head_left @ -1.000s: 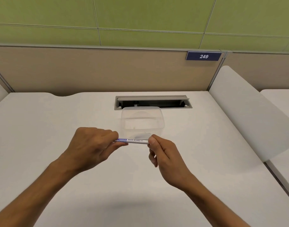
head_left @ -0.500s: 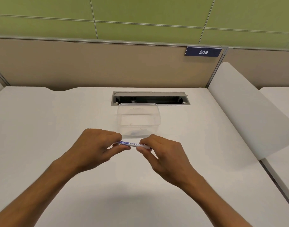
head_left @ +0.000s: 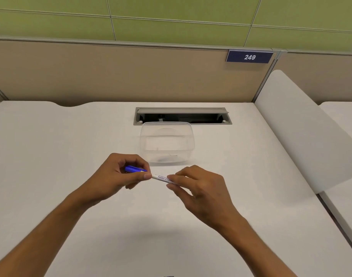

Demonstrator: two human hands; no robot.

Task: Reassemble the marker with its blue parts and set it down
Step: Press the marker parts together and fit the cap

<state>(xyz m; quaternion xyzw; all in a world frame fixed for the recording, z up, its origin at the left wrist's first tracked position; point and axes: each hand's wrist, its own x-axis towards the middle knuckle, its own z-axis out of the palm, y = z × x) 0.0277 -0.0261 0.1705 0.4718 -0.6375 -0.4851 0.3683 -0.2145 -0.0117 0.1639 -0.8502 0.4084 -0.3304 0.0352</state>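
I hold a slim white marker (head_left: 162, 178) with printed blue lettering level above the white desk (head_left: 51, 148), between both hands. My left hand (head_left: 119, 175) grips its left end, where a blue part (head_left: 134, 169) shows between thumb and curled fingers. My right hand (head_left: 199, 186) pinches the barrel's right end with thumb and fingertips. The right tip is hidden by those fingers. Whether the blue part is fully seated on the barrel I cannot tell.
A clear plastic container (head_left: 167, 143) stands just beyond my hands. Behind it is an open cable slot (head_left: 182, 116) in the desk. A beige partition (head_left: 111, 72) bounds the back; a white side divider (head_left: 303, 132) rises on the right.
The blue part now shows in my left hand, where before only white barrel was visible. My right hand has slid further along the barrel, and both hands have sunk lower in view.
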